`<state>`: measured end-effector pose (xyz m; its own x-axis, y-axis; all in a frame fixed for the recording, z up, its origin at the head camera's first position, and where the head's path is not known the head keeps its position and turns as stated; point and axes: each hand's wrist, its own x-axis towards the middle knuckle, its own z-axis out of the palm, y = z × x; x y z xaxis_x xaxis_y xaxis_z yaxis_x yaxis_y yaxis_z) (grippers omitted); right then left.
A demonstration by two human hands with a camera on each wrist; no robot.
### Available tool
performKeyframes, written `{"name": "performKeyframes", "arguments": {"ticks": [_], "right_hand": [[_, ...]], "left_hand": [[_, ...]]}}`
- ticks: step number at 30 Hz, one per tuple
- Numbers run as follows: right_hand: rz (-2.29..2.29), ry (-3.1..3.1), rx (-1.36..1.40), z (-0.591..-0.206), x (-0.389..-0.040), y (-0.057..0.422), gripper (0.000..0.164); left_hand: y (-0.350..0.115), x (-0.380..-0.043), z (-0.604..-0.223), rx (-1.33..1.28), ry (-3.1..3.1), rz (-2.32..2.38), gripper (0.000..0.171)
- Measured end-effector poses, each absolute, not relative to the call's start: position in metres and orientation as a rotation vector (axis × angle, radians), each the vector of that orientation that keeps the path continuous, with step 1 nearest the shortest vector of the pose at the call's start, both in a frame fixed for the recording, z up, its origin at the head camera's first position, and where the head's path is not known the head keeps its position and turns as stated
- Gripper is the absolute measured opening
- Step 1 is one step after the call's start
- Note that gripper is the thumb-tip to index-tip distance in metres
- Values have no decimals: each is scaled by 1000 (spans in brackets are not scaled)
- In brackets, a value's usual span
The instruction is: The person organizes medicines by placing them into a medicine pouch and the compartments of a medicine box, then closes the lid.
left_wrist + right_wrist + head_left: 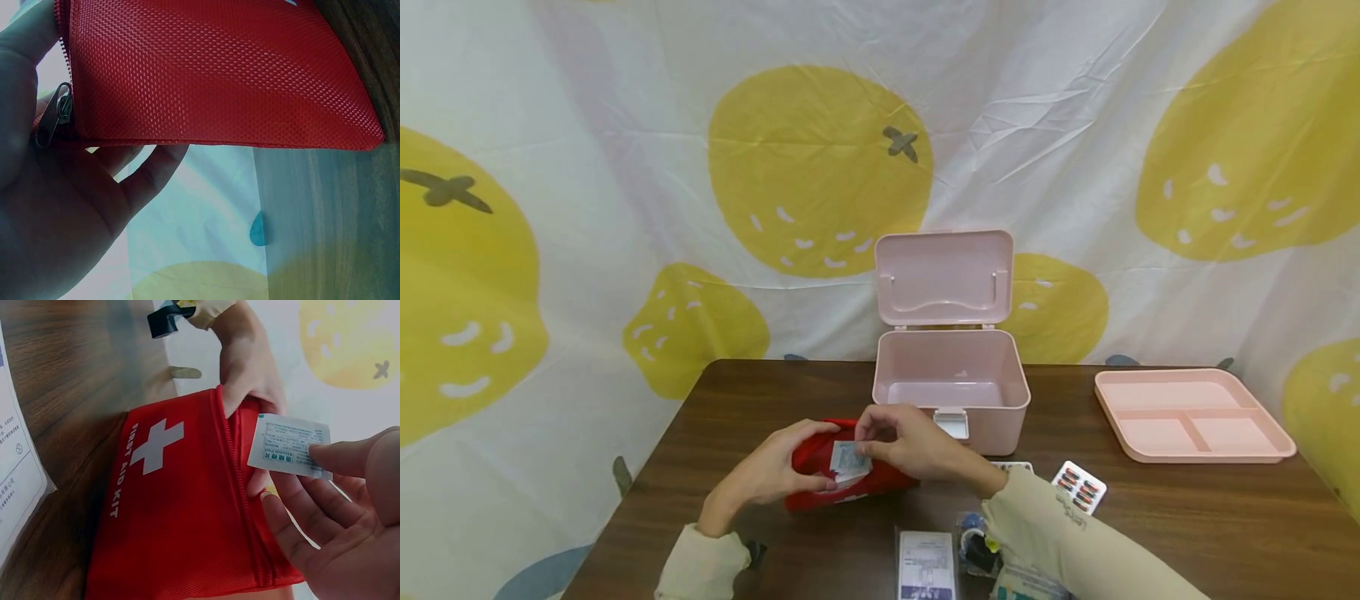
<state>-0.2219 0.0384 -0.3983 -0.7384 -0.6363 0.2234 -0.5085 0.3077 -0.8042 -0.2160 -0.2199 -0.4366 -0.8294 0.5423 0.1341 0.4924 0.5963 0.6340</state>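
Observation:
A red zippered first aid pouch (883,478), with a white cross and "FIRST AID KIT" on its front in the right wrist view, is gripped at its open mouth by my left hand (767,468). The thumb lies over the near edge and the other fingers are on the far side. Its metal zipper pull (55,115) hangs by the palm. My right hand (913,442) pinches a small white alcohol pad sachet (289,447) between thumb and fingers, right at the pouch's mouth. Pale paper shows inside the opening in the head view; the rest of the contents is hidden.
Behind the pouch stands a pink box (1003,429) with its lid raised. A pink divided tray (1210,457) lies at the right. Near my right forearm are a capsule blister pack (1078,487), another blister pack (1019,467), a white flat packet (927,562) and a bagged blue-and-black item (977,546).

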Motion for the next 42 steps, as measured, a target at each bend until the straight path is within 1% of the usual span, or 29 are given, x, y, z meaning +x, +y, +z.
{"name": "performKeyframes", "arguments": {"ticks": [11, 15, 22, 27, 34, 42], "right_hand": [[-1374, 2488, -1139, -412, -221, 24, 8], [-1347, 2504, -1142, -415, -219, 22, 10], [-1329, 2511, -1166, -419, -219, 20, 6], [-1311, 2529, -1190, -420, -219, 20, 9], [-1306, 2548, -1159, -414, -215, 27, 11], [-1391, 2470, -1140, -403, -212, 54, 10]], "left_hand": [[-220, -216, -437, 886, 2734, 1060, 65], [-220, -216, -437, 884, 2721, 1076, 65], [-221, -216, -438, 889, 2714, 1090, 65], [-221, -216, -438, 893, 2727, 1078, 65], [-220, -215, -437, 895, 2741, 1069, 66], [-218, -214, -435, 871, 2748, 1081, 67]]}}
